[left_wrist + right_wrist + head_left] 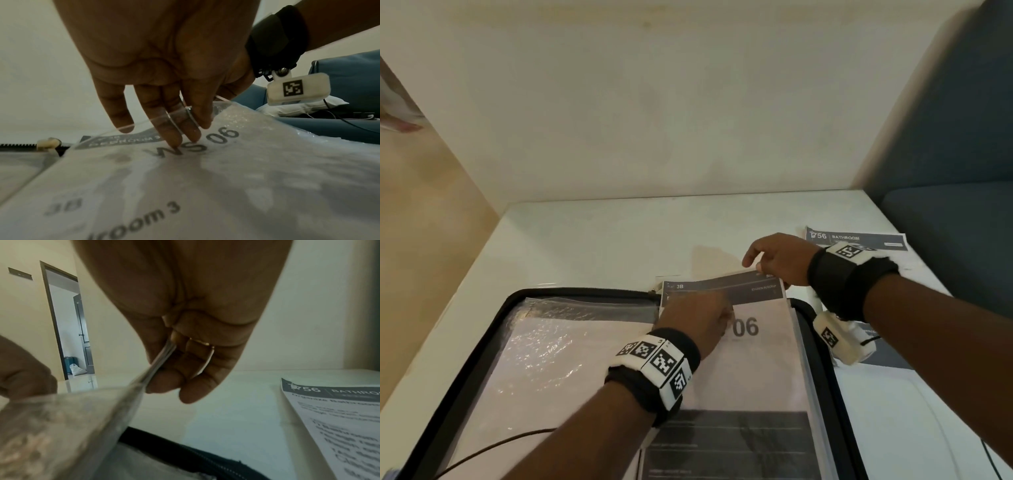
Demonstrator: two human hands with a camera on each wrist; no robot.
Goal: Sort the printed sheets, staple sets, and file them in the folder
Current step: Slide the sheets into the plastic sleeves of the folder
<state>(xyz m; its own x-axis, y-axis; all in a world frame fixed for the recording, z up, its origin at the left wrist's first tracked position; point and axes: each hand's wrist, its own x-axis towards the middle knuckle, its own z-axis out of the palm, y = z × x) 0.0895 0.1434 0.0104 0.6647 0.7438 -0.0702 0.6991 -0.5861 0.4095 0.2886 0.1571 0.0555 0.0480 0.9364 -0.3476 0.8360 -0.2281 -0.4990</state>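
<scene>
A black zip folder (585,291) lies open on the white table (602,240). Its right side holds a clear plastic sleeve (246,116) with a printed sheet marked "WS 06" (756,370) inside. My left hand (719,318) reaches into the sleeve's mouth, and its straight fingertips (174,141) press on the sheet under the plastic. At the top right corner my right hand (760,263) pinches the sleeve's edge (162,353) between thumb and fingers and lifts it. A dark-headed sheet marked "3B" (722,289) sticks out at the sleeve's top.
A sheet headed "56 BATHROOM" (859,240) lies on the table at the far right. More paper (887,356) lies under my right wrist. The folder's left side holds another clear sleeve (544,342). A blue sofa (955,205) stands at the right, a wall behind.
</scene>
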